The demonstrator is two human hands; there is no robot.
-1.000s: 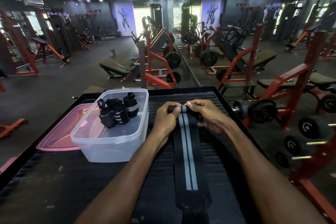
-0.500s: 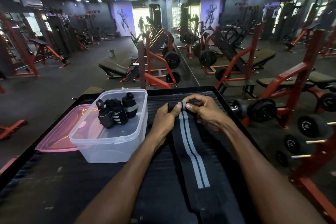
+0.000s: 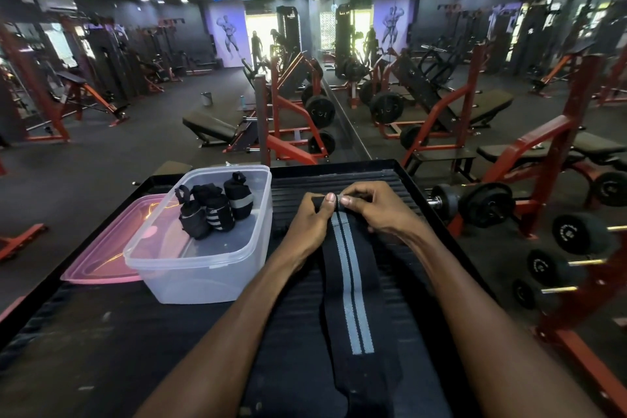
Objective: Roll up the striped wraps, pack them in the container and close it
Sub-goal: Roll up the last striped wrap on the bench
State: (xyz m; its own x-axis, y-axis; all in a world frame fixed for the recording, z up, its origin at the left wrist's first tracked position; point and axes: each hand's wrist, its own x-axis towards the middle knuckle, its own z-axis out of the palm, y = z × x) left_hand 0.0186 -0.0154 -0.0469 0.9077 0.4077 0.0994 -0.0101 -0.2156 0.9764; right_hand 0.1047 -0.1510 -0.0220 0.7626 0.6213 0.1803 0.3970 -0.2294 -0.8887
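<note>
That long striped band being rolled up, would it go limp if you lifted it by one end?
Probably limp: the striped wrap lies flat, following the ribbed table, so it would likely dangle. The started roll, pinched by the left hand and right hand, may spring loose if released. The rolled wraps in the container stand upright, so rolls seem stable.

Two bare forearms came up from the bottom edge, no sleeves on either, no watch, band or bracelet at the wrists. The left hand (image 3: 310,219) was ungloved, no ring showing, thumbnail short and pale. The right hand (image 3: 375,209) looked the same: bare fingers, trimmed nails, nothing worn
</note>
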